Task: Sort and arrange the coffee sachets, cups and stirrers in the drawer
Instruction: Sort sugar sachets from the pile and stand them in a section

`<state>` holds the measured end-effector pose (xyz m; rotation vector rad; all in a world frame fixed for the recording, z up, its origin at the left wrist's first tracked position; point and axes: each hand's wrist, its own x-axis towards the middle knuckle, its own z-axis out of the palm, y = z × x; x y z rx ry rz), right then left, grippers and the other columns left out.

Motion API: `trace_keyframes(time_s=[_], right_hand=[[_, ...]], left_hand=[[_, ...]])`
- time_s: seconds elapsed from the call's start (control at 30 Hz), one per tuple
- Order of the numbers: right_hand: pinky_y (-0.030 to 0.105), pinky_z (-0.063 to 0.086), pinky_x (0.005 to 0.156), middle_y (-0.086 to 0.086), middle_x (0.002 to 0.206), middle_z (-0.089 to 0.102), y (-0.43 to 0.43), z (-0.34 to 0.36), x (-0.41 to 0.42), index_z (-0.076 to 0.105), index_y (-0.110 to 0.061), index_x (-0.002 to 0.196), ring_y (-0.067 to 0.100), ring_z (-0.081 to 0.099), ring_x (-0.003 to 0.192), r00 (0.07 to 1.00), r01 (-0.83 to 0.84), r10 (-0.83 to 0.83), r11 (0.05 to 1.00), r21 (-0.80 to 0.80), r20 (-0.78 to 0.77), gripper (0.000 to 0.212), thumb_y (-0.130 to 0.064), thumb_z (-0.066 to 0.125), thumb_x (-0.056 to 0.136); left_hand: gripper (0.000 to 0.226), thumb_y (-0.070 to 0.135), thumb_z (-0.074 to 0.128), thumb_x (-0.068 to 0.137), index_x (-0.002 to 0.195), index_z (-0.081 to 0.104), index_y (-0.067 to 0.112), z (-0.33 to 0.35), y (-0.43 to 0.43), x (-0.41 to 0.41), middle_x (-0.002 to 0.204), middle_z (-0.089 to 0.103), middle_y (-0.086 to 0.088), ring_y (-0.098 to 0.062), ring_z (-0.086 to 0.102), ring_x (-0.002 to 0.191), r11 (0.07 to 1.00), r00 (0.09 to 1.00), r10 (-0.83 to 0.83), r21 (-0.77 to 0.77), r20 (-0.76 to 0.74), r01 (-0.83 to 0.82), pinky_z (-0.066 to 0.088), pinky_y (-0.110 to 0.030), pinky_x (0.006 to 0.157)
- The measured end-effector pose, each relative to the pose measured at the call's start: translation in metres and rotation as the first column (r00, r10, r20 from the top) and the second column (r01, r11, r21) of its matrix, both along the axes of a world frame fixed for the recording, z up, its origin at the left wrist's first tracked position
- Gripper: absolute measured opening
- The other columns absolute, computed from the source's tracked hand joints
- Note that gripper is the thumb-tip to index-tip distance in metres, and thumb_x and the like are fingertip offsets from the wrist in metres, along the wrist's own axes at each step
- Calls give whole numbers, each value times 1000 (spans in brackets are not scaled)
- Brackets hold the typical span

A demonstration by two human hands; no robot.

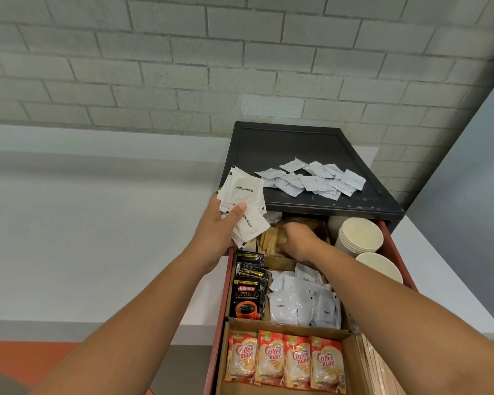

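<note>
Sugar sachets [244,199] fanned in grip of left hand [214,229], right hand [298,240] curled over brown sachets [267,240] in drawer [397,252], hold unclear

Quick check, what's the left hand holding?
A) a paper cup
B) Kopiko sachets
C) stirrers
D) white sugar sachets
D: the left hand grips a fan of sugar sachets, with "White Sugar" legible on them.
</note>
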<state>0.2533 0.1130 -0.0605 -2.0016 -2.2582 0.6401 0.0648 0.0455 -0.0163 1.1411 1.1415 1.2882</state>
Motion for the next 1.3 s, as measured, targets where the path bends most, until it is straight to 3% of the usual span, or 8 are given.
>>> trace_keyframes(time_s=[0.27, 0.4, 0.5, 0.63, 0.83, 0.93, 1.1, 1.3], right_hand=[[22, 43, 79, 4, 127, 60, -2, 3, 12, 56, -20, 133, 18, 57, 108, 991, -78, 75, 997, -27, -112, 47, -7, 66, 88], [22, 40, 68, -2, 108, 60, 2, 11, 16, 59, -24, 129, 5, 54, 85, 989, -70, 50, 986, -149, -139, 43, -11, 68, 88], [27, 40, 80, -1, 111, 60, 2, 9, 13, 65, -23, 119, 15, 53, 98, 990, -139, 133, 974, -179, -48, 32, -16, 69, 88], [29, 46, 88, 6, 122, 61, 3, 3, 4, 62, -17, 125, 23, 55, 113, 997, -60, 55, 993, -100, -56, 41, -16, 72, 86], [29, 46, 83, 4, 114, 59, 3, 1, 9, 60, -18, 114, 20, 54, 103, 998, -28, 26, 998, -50, -50, 38, -21, 77, 81], [28, 45, 87, 4, 119, 59, 1, 0, 10, 62, -19, 120, 21, 54, 109, 996, -76, 75, 997, -22, -53, 44, -21, 79, 79], [28, 48, 89, 5, 122, 59, -1, -2, 9, 52, -18, 132, 22, 57, 110, 994, -43, 43, 999, -4, -102, 63, -23, 82, 76], [32, 51, 93, 7, 131, 57, 1, 3, 16, 45, -18, 140, 25, 55, 117, 1000, 0, 1, 996, -89, 16, 72, -23, 80, 78]], left_hand=[[25, 27, 55, 100, 108, 47, 48, -1, 0, -1, 107, 65, 17, 2, 69, 85, 1000, 1000, -12, -3, 8, 12, 56, -21, 59], [25, 25, 55, 100, 108, 48, 48, -2, 1, -1, 105, 65, 18, 6, 69, 84, 1000, 1000, -18, 0, 6, 18, 56, -21, 59], [25, 26, 56, 100, 107, 48, 49, -1, 0, -1, 104, 65, 19, 6, 69, 84, 1000, 1000, -21, -5, 11, 21, 56, -22, 59], [25, 27, 56, 99, 108, 47, 49, -1, 0, -1, 107, 64, 18, 6, 69, 84, 1000, 1000, -19, -10, 10, 19, 56, -22, 59], [28, 27, 55, 100, 121, 46, 43, 1, 0, 0, 116, 64, 11, -11, 69, 97, 1000, 1000, -10, -7, 6, 10, 60, -29, 65], [32, 28, 55, 99, 127, 44, 40, 0, 0, 0, 117, 64, 9, -14, 67, 101, 1000, 1000, -6, -12, 6, 6, 60, -31, 67], [29, 28, 55, 99, 119, 44, 46, 0, 0, 0, 112, 63, 15, -11, 67, 97, 1000, 1000, 1, -18, 6, -1, 58, -26, 61], [31, 29, 56, 99, 123, 43, 44, -1, 1, -1, 114, 64, 13, -11, 67, 98, 1000, 1000, 2, -15, 4, -2, 59, -29, 65]])
